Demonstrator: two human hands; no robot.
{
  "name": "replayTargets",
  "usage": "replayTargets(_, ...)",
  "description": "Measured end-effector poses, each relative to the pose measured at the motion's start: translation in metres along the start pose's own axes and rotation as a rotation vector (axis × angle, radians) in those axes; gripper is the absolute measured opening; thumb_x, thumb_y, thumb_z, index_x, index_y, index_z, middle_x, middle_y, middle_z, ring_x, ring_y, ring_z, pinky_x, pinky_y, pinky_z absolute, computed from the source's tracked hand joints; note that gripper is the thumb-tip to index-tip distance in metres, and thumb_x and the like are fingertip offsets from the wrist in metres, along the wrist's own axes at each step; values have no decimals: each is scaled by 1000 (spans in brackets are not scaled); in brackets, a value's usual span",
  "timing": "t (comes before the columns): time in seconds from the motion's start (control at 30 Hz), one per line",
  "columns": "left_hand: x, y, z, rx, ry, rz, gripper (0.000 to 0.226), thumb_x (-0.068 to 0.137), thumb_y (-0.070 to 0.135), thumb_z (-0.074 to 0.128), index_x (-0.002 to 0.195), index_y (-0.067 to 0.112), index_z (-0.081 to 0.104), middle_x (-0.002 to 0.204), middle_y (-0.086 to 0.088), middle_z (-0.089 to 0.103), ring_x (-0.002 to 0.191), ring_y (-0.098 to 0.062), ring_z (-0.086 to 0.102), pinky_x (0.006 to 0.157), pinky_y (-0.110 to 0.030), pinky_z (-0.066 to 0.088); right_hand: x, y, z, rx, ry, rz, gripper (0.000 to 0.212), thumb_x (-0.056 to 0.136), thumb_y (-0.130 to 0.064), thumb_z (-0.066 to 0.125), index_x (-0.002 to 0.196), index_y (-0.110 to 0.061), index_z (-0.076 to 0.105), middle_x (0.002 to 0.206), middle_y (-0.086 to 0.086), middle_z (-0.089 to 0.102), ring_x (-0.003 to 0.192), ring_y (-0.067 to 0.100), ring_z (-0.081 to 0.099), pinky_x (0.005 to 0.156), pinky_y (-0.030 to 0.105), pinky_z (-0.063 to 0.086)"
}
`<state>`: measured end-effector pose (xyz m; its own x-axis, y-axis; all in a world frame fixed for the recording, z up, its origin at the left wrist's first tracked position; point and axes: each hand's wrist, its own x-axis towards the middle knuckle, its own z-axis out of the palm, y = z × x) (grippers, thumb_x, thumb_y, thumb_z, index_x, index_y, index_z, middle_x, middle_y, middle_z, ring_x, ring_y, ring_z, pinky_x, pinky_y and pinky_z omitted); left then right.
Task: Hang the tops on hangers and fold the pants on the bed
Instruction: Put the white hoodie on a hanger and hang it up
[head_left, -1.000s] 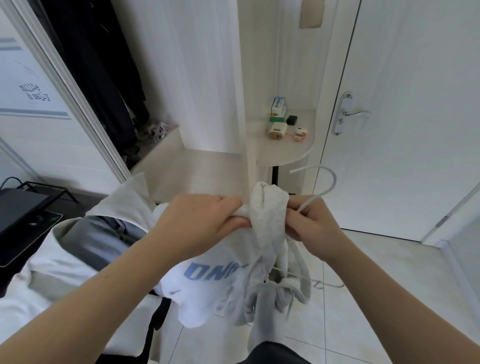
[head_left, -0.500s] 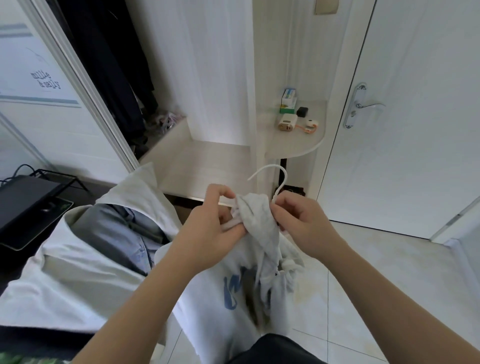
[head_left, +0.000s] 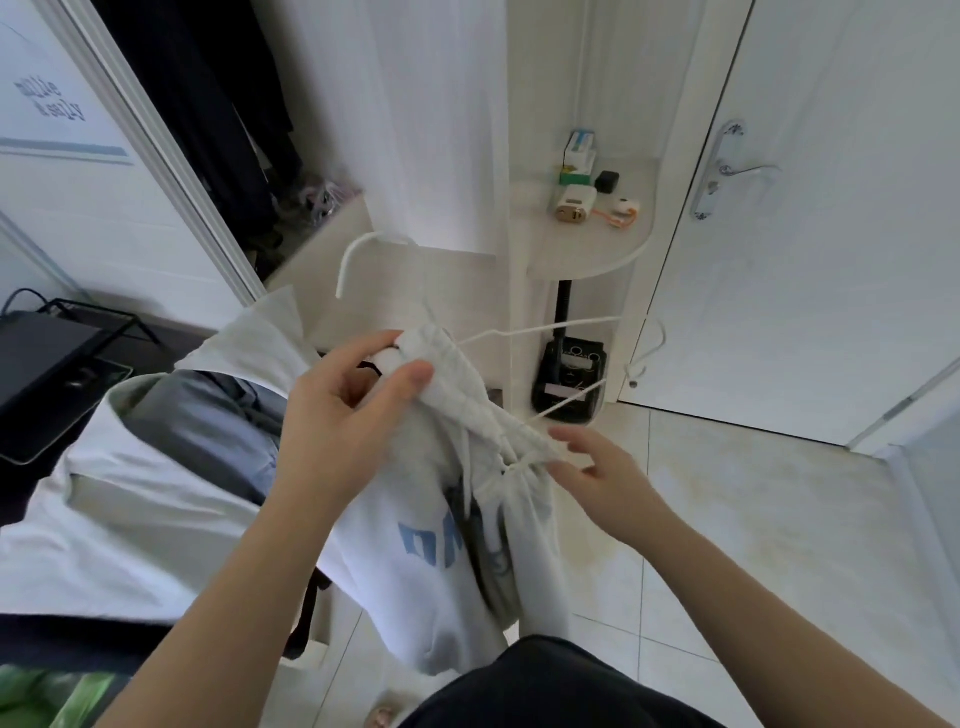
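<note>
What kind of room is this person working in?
Most likely a bedroom at home: a bed with white bedding on the left, dark clothes hanging at the back, and a white door with a lever handle.

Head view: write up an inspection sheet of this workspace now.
Surface: bed, white bedding, grey garment lying on it.
Job's things: white top with blue lettering, bunched around a white hanger.
Clutter: small boxes on the corner shelf; black device on the floor below.
Hands: left hand grips the top's bunched neck; right hand at its edge, grip unclear.
Cables: black cable far left.
Surroundings: white door, dark clothes hanging in wardrobe.
</note>
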<state>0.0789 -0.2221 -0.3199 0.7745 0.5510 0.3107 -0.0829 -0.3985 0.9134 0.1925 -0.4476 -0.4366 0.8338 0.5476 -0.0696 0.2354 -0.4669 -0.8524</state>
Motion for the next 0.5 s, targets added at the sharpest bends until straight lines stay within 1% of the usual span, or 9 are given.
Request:
replayTargets(0.07, 0, 6, 1, -36, -6, 7, 22, 75, 51, 72, 96, 47, 74, 57, -20, 45, 56, -14, 41, 54, -28, 37, 10, -4, 6, 61, -190, -76, 48, 94, -13, 67, 137, -33, 56, 139, -24, 53, 131, -6, 45, 114, 27, 36)
replayTargets(0.13, 2, 9, 1, -39, -6, 9, 21, 75, 52, 71, 96, 48, 74, 62, -27, 48, 58, -17, 43, 55, -29, 38, 16, -15, 13, 181, -315, -148, 54, 84, 1, 64, 119, -40, 65, 129, -35, 56, 125, -15, 46, 107, 13, 36)
replayTargets(0.17, 4, 8, 1, -37, 1, 4, 21, 75, 53, 71, 95, 49, 73, 64, -28, 50, 58, -16, 44, 55, -28, 40, 18, -20, 16, 239, -335, -131, 51, 80, 2, 62, 107, -40, 70, 126, -32, 59, 124, -13, 49, 105, 12, 37)
replayTargets(0.23, 7, 6, -2, -48, 33, -25, 21, 74, 55, 71, 94, 49, 73, 71, -30, 57, 62, -17, 50, 60, -31, 44, 21, -26, 21, 299, -340, -120, 36, 83, 3, 60, 96, -27, 75, 127, -13, 61, 123, 0, 53, 107, 23, 39)
replayTargets(0.3, 10, 2, -6, -58, 64, -51, 22, 74, 55, 71, 95, 49, 73, 78, -32, 60, 67, -19, 53, 65, -35, 46, 19, -24, 25, 254, -353, -175, 14, 87, -11, 64, 96, -14, 74, 116, -2, 61, 111, 8, 56, 101, 24, 42)
replayTargets(0.33, 12, -1, -7, -56, 74, -60, 22, 75, 55, 71, 96, 48, 73, 80, -35, 59, 68, -21, 53, 67, -37, 46, 17, -23, 26, 203, -384, -192, 14, 86, -25, 66, 92, -14, 72, 103, -3, 60, 100, 10, 56, 94, 26, 43)
replayTargets(0.4, 14, -6, -8, -53, 78, -74, 23, 75, 53, 72, 97, 47, 74, 82, -41, 56, 70, -23, 51, 69, -40, 44, 16, -14, 32, 16, -475, -169, 35, 83, -44, 66, 84, -10, 60, 85, 1, 56, 84, 19, 53, 82, 36, 43)
replayTargets(0.43, 15, -10, -8, -55, 71, -82, 24, 75, 53, 73, 98, 45, 74, 82, -41, 56, 70, -23, 51, 70, -40, 44, 19, -9, 36, -109, -517, -131, 40, 83, -47, 66, 84, -8, 57, 82, 4, 56, 83, 24, 54, 83, 40, 42)
replayTargets(0.5, 15, -16, -9, -54, 46, -107, 27, 74, 55, 74, 98, 44, 75, 79, -39, 57, 70, -23, 52, 70, -41, 45, 27, 2, 38, -343, -534, -65, 38, 89, -52, 64, 79, -17, 56, 77, -4, 55, 86, 19, 54, 103, 42, 33)
